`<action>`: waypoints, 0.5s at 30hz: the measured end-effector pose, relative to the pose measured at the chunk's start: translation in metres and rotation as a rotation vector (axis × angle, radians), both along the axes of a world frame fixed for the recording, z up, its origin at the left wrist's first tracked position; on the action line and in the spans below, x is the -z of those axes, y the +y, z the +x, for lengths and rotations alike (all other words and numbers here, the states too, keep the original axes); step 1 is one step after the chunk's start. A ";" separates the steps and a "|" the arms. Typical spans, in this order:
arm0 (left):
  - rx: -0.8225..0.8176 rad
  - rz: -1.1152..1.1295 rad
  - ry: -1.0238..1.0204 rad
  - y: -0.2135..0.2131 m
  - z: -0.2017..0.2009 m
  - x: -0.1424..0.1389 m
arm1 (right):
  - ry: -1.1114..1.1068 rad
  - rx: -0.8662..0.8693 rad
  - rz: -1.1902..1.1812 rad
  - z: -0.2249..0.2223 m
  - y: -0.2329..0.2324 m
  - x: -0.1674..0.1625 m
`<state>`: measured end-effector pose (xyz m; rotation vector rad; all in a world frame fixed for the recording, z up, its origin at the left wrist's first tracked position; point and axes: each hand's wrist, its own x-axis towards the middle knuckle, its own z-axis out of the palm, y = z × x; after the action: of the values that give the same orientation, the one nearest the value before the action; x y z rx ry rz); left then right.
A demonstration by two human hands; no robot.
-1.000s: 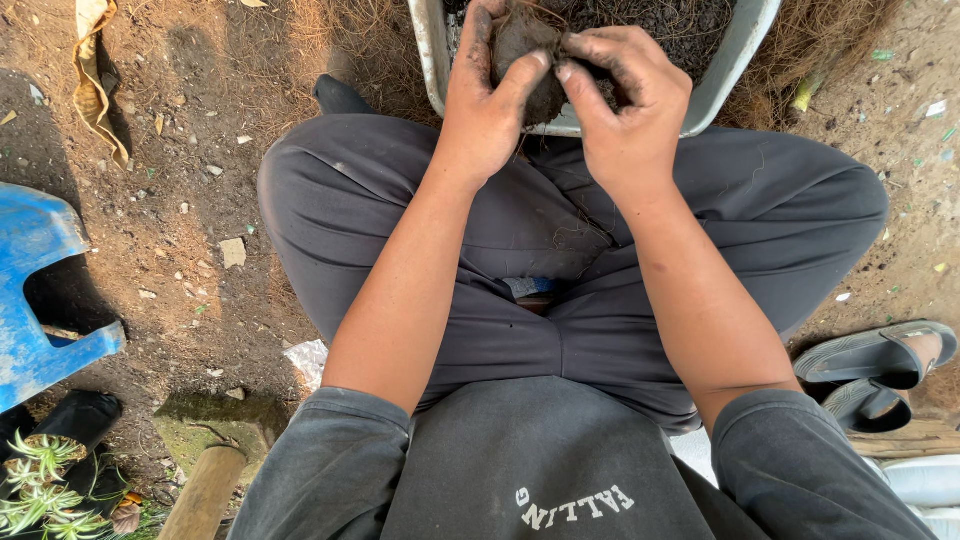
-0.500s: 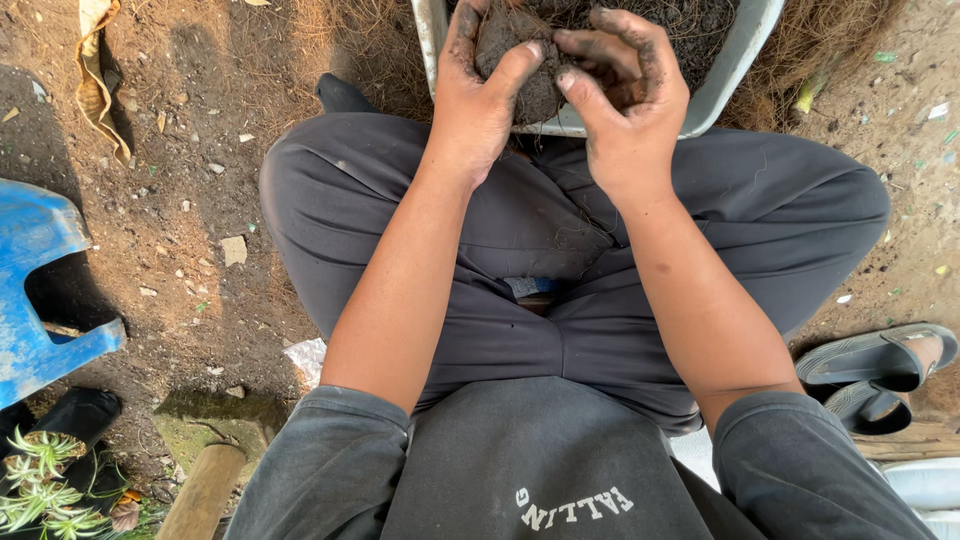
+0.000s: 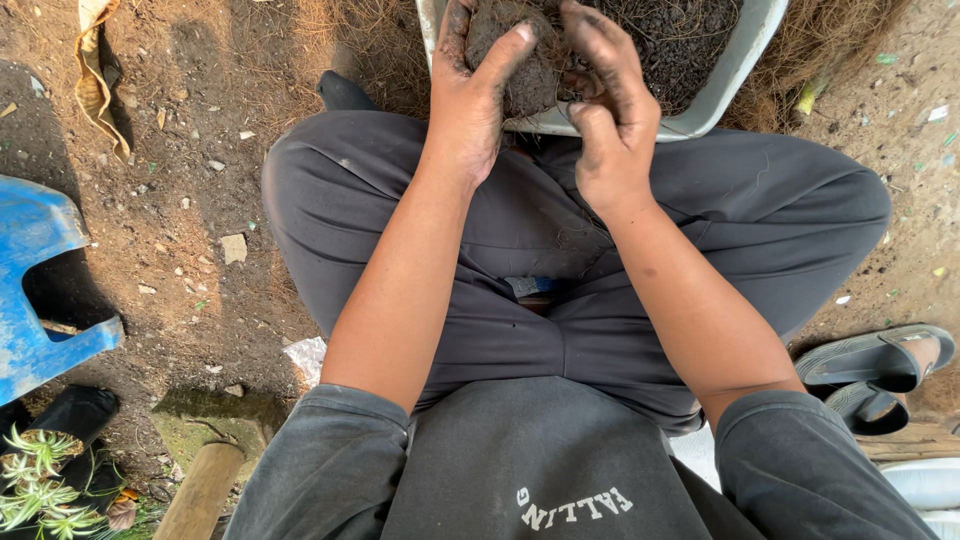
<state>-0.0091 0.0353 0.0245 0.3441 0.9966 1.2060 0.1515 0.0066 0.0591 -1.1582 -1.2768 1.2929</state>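
Soil clump (image 3: 520, 60) sits pressed between both my hands, just above the near rim of the grey tub (image 3: 735, 75). Nearest to me, my lap in dark trousers (image 3: 560, 290) lies directly under the wrists. My left hand (image 3: 470, 95) is wrapped round the clump, thumb clamped over its top; my right hand (image 3: 610, 110) curls against its other side, fingers bent and closed on it. Risk noted: the clump looks crumbly, so hard squeezing could break it and spill onto the trousers. Beyond, the tub holds loose dark soil; its tilted rim may shed more.
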 end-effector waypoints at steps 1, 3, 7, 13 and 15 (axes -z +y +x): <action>-0.003 0.012 0.003 0.000 0.000 0.000 | -0.041 -0.004 0.037 0.001 -0.001 0.001; -0.008 0.037 0.009 -0.001 0.000 0.001 | -0.111 -0.016 0.097 0.003 -0.002 0.004; 0.005 0.067 0.022 -0.001 0.000 0.001 | -0.209 -0.052 0.170 0.004 -0.003 0.009; 0.003 0.027 -0.017 -0.001 0.000 0.002 | -0.431 -0.120 0.228 0.001 0.000 0.011; 0.007 0.000 -0.058 -0.002 -0.001 0.003 | -0.497 -0.127 0.254 0.002 0.001 0.008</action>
<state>-0.0101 0.0337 0.0219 0.3101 0.9447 1.2033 0.1535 0.0076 0.0508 -1.2717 -1.8438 0.9184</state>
